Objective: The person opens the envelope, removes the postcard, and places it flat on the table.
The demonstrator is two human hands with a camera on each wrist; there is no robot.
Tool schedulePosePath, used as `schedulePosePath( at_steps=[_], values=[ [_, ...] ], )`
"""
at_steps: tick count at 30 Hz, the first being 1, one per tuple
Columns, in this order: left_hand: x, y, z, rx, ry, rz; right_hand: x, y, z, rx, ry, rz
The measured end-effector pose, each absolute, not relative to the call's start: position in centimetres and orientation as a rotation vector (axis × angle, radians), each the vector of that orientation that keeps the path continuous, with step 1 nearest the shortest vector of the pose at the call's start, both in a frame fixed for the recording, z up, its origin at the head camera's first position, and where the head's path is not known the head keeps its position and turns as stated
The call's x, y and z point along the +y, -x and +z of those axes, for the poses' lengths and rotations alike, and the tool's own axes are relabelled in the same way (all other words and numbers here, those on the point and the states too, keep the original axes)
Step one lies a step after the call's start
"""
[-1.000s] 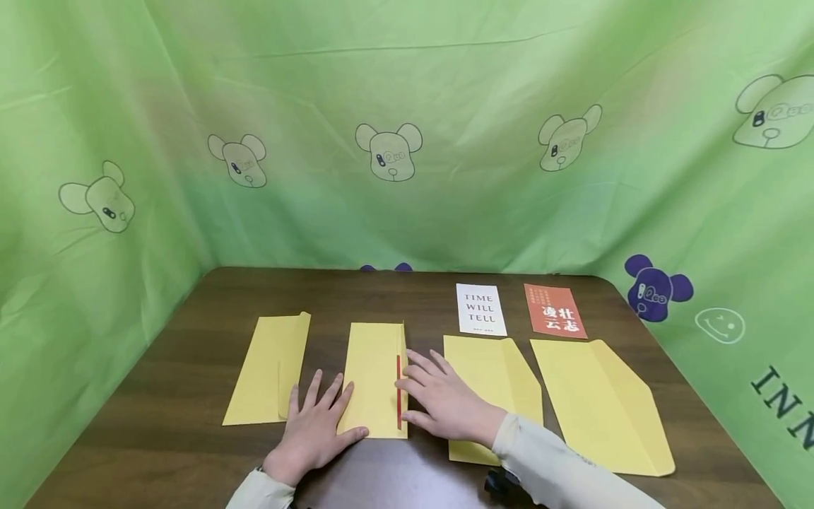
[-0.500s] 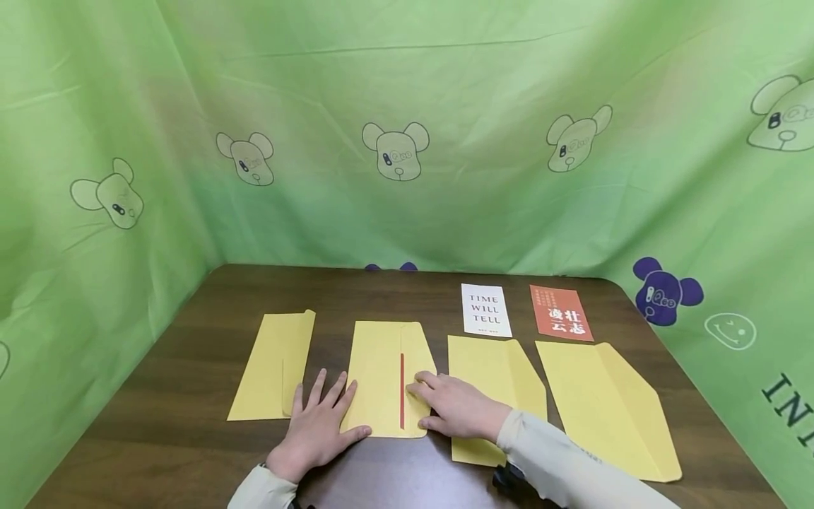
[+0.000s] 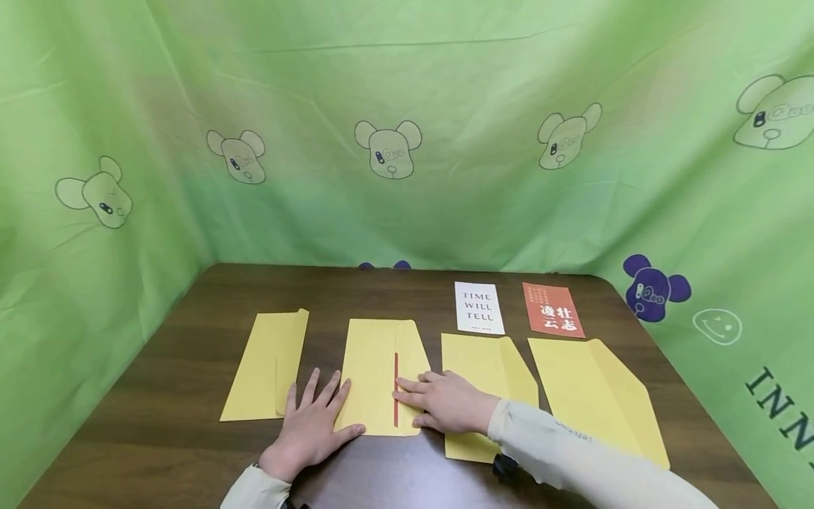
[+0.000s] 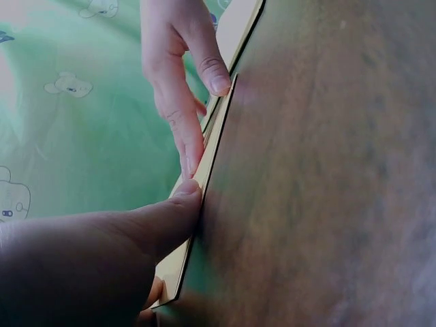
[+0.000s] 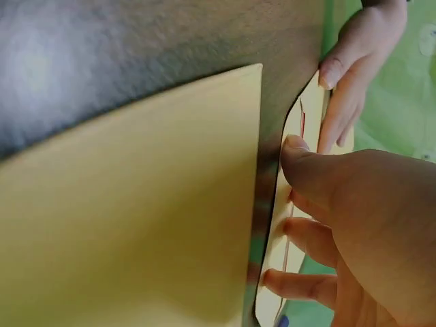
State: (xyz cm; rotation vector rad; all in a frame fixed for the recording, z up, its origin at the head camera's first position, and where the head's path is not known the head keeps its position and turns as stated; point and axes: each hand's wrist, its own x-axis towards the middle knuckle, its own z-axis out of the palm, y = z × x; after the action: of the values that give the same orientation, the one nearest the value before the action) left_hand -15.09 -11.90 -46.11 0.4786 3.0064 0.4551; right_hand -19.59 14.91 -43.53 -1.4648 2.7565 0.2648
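In the head view, a yellow paper envelope [image 3: 369, 367] lies at the middle of the table, its flap [image 3: 412, 346] spread out to the right. A narrow red strip [image 3: 396, 367] runs lengthwise beside the flap. My left hand [image 3: 310, 428] rests with spread fingers along the envelope's left edge, the thumb on its near corner. Fingertips of my right hand [image 3: 453, 404] touch the flap and reach the red strip. The right wrist view shows the thumb and extended fingers of that hand [image 5: 375, 211] against the flap, grasping nothing.
Left of the hands lies another yellow envelope [image 3: 257, 367], folded over. Two more yellow envelopes, one partly under the right forearm [image 3: 480, 360] and one farther right [image 3: 585, 396], have flaps extended. Behind them are a white card [image 3: 479, 308] and a red card [image 3: 552, 309].
The middle envelope's flap, folded in one second ago, now lies spread to the right. My right fingers followed it, then slid left toward the red strip. The left hand stayed in place.
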Motion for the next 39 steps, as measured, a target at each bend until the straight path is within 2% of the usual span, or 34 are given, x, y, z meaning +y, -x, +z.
schedulePosePath(
  at_steps=[23, 39],
  values=[
    [-12.0, 15.3, -45.9, 2.990, -0.484, 0.416, 15.0, 21.4, -44.5, 2.769, 1.785, 0.164],
    [-12.0, 15.2, -45.8, 2.989, -0.469, 0.407, 15.1, 21.8, -44.0, 2.688, 1.649, -0.127]
  ],
)
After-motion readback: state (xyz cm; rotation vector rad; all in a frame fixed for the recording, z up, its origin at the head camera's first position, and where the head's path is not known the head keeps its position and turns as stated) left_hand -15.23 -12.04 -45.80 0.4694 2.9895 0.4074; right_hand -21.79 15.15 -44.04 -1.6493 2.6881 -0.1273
